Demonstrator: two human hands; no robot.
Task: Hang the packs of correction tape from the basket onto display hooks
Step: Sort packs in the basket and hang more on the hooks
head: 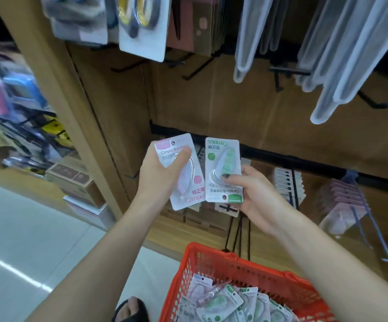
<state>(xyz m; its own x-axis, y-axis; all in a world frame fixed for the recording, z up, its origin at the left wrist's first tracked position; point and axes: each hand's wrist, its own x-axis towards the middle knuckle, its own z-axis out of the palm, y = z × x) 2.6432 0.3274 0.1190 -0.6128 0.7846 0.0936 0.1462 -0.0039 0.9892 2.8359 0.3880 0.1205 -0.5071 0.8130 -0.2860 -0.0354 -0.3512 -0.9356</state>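
Two packs of correction tape are held up before the wooden display board: a pink pack [186, 175] in the left hand [158, 175], thumb curled over its front, and a green pack [224, 169], upside down, pinched near its lower end by the right hand [255, 194]. The two packs sit side by side, edges nearly touching. More packs [230, 303] lie heaped in the red basket [246, 266] below. Bare black hooks [128, 67] jut from the board above, beside hanging scissors [142, 22].

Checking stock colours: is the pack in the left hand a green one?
No, the left hand grips a pink pack; the green pack is in the right hand.
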